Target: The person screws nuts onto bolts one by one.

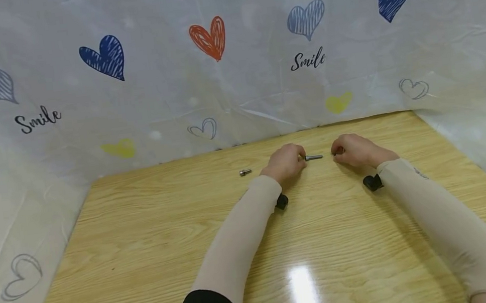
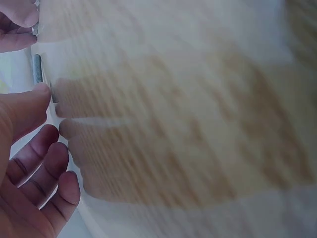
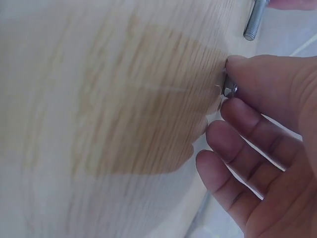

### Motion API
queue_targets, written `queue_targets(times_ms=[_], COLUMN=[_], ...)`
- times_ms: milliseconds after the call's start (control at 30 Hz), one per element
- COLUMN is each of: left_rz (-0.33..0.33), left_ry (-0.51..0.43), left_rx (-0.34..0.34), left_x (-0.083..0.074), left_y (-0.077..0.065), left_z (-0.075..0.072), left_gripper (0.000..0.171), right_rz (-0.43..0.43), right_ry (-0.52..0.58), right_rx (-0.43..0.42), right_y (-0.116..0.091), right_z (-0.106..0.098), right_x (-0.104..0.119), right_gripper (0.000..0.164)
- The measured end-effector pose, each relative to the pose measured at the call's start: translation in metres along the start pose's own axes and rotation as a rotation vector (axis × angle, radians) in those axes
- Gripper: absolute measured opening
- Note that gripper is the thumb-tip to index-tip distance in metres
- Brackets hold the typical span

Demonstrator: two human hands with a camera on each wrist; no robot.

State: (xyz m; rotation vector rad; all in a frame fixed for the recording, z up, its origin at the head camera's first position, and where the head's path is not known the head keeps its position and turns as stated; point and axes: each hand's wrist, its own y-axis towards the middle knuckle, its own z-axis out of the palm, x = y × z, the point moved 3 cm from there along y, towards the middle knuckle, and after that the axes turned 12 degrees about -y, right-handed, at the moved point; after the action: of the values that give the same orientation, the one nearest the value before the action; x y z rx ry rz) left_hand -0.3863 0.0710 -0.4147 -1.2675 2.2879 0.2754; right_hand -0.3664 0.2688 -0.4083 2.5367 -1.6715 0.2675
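Near the far side of the table, my left hand [image 1: 284,162] pinches one end of a long metal bolt [image 1: 315,157]. Its threaded shank points right, toward the other hand, and lies level just at the tabletop; the fingers hide the head end. My right hand [image 1: 355,150] holds a small metal nut [image 3: 229,89] between thumb and index finger, low over the wood. Most of the nut is covered by the fingertips. A gap separates the bolt's tip from the right fingers. Left of my left hand, a shorter bolt [image 1: 245,172] with a thick head lies on its side.
The wood-grain table [image 1: 155,248] reaches back to a pale sheet [image 1: 258,89] printed with hearts and the word Smile. That sheet also hangs along both sides. Black wrist cameras sit under both sleeves, close above the tabletop.
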Motion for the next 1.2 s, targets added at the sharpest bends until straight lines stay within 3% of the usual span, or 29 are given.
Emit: queue_targets(times_ms=[233,633,900,1033,1200], left_rz=[-0.018,0.006,0.026,0.059,0.104], left_ry=[0.030,0.100,0.117,0.078,-0.063], left_rx=[0.001,-0.002,-0.010,-0.008,-0.017], left_x=[-0.005,-0.013,-0.012,-0.011,-0.010], left_y=[0.001,0.004,0.002,-0.001,-0.006], left_z=[0.000,0.003,0.005,0.004,0.003], left_gripper=[0.029,0.015,0.008,0.006,0.003], right_rz=[0.004,0.028,0.014,0.011,-0.004], right_ry=[-0.014,-0.064,-0.066,-0.065,-0.042], right_rx=[0.010,0.054,0.004,-0.005,-0.023], right_y=[0.001,0.001,-0.002,-0.004,-0.007], right_z=[-0.001,-0.001,-0.001,-0.001,-0.002], right_x=[0.000,-0.002,-0.001,0.000,0.005], right_gripper=[0.017,0.010,0.009,0.011,0.012])
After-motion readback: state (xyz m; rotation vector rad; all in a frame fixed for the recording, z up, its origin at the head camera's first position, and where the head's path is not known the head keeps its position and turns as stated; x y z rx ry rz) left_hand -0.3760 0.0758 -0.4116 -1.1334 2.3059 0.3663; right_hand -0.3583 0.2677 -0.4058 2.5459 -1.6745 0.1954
